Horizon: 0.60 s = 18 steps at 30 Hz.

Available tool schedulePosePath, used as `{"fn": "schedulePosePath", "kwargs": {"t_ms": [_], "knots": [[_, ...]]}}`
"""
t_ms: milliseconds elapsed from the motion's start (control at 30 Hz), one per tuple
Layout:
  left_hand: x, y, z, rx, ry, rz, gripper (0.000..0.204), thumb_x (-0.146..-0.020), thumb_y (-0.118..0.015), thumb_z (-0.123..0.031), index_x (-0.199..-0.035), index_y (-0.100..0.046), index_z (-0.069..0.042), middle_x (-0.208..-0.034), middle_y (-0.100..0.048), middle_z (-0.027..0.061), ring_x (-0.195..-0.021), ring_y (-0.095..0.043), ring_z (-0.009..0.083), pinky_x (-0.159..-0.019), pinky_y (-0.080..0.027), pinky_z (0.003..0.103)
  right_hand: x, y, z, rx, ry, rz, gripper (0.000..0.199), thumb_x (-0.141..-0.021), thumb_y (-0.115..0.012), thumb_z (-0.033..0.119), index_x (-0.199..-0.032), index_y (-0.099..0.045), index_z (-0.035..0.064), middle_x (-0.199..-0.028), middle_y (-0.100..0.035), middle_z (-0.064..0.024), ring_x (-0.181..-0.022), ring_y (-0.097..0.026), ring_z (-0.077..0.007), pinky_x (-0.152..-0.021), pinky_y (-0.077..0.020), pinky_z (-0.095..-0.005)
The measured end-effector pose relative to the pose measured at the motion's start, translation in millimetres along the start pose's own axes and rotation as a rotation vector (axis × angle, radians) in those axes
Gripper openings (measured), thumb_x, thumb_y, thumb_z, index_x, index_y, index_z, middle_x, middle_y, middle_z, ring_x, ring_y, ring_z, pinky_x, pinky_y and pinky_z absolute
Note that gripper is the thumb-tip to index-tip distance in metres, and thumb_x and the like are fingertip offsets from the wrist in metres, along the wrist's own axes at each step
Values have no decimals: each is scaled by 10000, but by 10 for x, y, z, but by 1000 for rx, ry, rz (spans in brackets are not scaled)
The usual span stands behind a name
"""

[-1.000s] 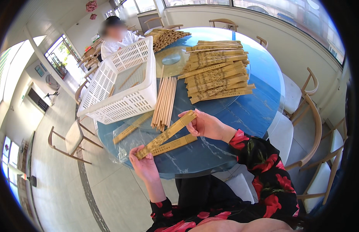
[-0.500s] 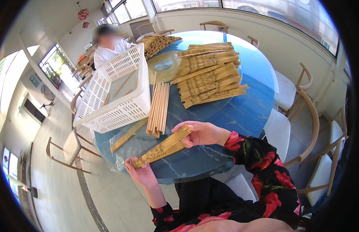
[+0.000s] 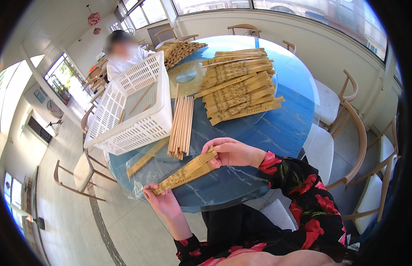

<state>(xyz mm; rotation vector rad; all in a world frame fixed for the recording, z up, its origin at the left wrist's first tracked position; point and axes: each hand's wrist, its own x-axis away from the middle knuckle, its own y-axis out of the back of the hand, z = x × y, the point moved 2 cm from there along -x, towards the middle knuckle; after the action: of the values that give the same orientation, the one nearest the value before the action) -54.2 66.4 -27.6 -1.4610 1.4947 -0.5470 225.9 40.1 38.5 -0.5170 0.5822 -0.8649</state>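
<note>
Between my hands, just over the near table edge, lie a few overlapping gold printed paper chopstick sleeves [image 3: 184, 175], slanting up to the right. My left hand [image 3: 164, 204] pinches their lower left end. At the upper right end, my right hand [image 3: 238, 153] grips them between thumb and fingers. Beyond them a bundle of wooden chopsticks [image 3: 181, 126] rests on the table. Another gold sleeve [image 3: 146, 158] lies on clear plastic film [image 3: 135, 177] to the left. A large stack of gold sleeves [image 3: 241, 86] spreads out farther off to the right.
A white slotted plastic basket [image 3: 126, 135] with a few sticks inside stands at the table's left. The blue round table [image 3: 294, 97] has another heap of sticks or sleeves [image 3: 181, 52] at the back. A person in white [image 3: 119, 66] sits beyond. Wooden chairs [image 3: 348, 146] surround the table.
The held sleeves are slightly more fanned apart near my right hand, whose fingers have shifted a little. My left hand stays nearly in place on the lower end.
</note>
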Motion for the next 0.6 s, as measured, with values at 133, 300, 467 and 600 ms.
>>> {"fn": "schedulePosePath", "kwargs": {"t_ms": [133,300,467,600], "knots": [[-3,-31,-19,-5,-16,-5,108,-1061,-466,-204,-1073,-510,-106,-899,-549,34,-678,-451,105,-637,-431,255,-8,-14,-3,-21,6,-8,258,-1017,-515,144,-1198,-561,-34,-923,-591,-71,-834,-594,-141,-766,-497,-263],[-5,6,-35,-17,-43,-7,94,-1063,-458,-198,-1061,-498,-113,-893,-554,35,-670,-450,104,-632,-433,252,-16,-1,-17,-5,-9,25,229,-1019,-520,140,-1169,-569,-26,-915,-586,-64,-834,-595,-131,-771,-490,-250],[-9,8,-1,-24,-48,-21,86,-1065,-447,-186,-1071,-499,-119,-886,-561,30,-670,-457,92,-615,-431,237,28,-4,24,25,-32,-19,207,-1024,-507,123,-1160,-572,-19,-923,-584,-56,-840,-595,-119,-772,-490,-247],[-10,10,-16,-42,-76,-32,92,-1066,-440,-181,-1098,-505,-123,-878,-562,25,-671,-463,82,-607,-429,229,26,5,29,57,-58,-21,199,-1028,-499,114,-1160,-574,-13,-938,-584,-48,-847,-599,-113,-771,-493,-250]]}}
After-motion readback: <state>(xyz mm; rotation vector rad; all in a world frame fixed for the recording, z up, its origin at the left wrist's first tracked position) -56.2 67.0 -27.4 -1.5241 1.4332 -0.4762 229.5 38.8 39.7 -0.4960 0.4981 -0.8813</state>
